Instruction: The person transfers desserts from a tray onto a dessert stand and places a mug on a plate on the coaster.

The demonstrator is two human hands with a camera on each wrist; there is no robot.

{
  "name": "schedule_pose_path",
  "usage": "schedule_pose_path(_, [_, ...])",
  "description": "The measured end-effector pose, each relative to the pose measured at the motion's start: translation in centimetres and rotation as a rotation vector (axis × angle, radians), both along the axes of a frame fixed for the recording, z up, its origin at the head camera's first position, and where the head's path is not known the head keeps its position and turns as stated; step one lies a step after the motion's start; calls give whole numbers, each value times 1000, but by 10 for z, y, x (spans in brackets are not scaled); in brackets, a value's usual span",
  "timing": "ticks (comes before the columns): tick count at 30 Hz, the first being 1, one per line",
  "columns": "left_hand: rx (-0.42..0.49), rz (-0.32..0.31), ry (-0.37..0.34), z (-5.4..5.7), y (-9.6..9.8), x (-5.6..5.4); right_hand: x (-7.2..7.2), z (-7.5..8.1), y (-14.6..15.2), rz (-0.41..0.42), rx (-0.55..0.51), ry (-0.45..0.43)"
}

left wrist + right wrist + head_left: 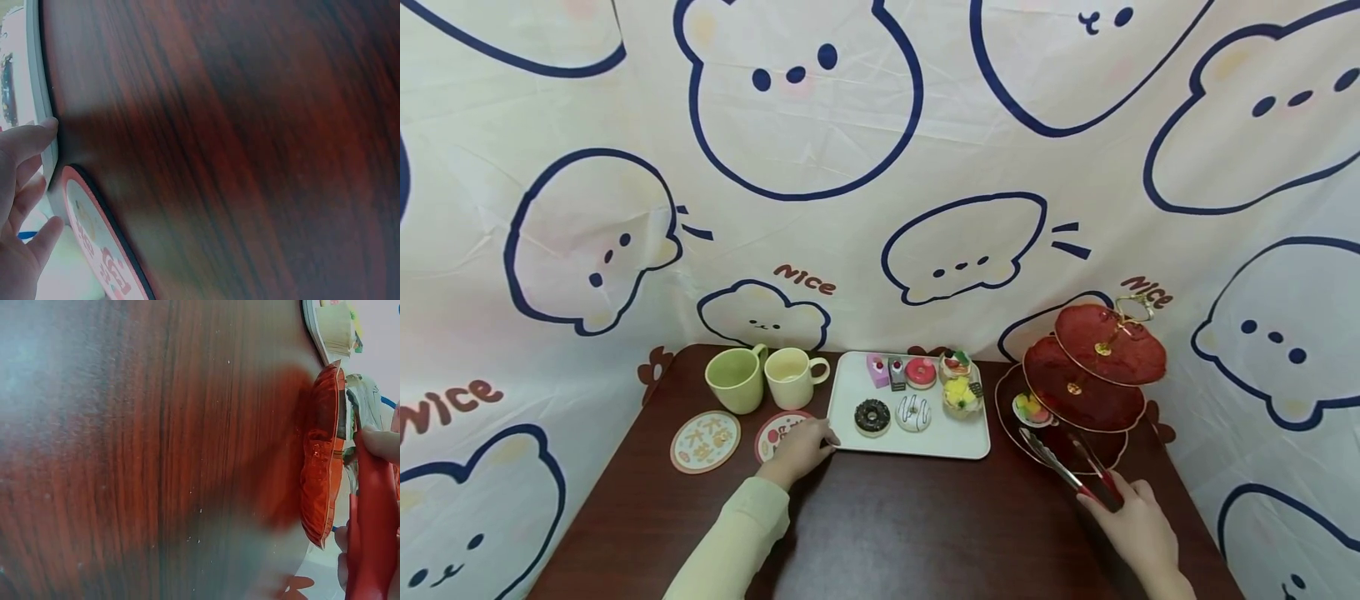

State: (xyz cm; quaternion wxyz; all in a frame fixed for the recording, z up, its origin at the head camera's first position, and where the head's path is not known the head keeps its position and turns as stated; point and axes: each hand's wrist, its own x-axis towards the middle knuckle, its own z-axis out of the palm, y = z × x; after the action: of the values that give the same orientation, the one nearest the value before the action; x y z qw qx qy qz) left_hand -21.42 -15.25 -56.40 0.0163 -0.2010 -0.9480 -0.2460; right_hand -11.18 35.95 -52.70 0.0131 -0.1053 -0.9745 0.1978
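My left hand is at the near left corner of the white tray, its thumb and finger pinching the rim; the other fingers spread loosely in the left wrist view. On the tray lie a dark donut, a white striped donut, a pink donut, small cake slices and cupcake-like pastries. My right hand grips red-handled tongs, their arms spread over the bottom tier of a red three-tier stand. A fruit-topped tart sits on that tier, close to the tong tips.
Two mugs, one green and one cream, stand left of the tray. Before them lie two round coasters, one orange-rimmed and one red-rimmed, partly behind my left hand. A printed cloth hangs behind the brown table.
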Motion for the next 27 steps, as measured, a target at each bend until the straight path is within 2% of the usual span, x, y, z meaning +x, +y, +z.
schedule_pose_path(10, [4, 10, -28, -1, 1, -1, 5, 6, -6, 26, -13, 21])
schedule_pose_path(21, [4, 0, -21, -2, 0, 1, -7, 12, -26, 91, -24, 37])
schedule_pose_path(27, [-5, 2, -11, -2, 0, 0, -14, 7, -39, 146, -26, 95])
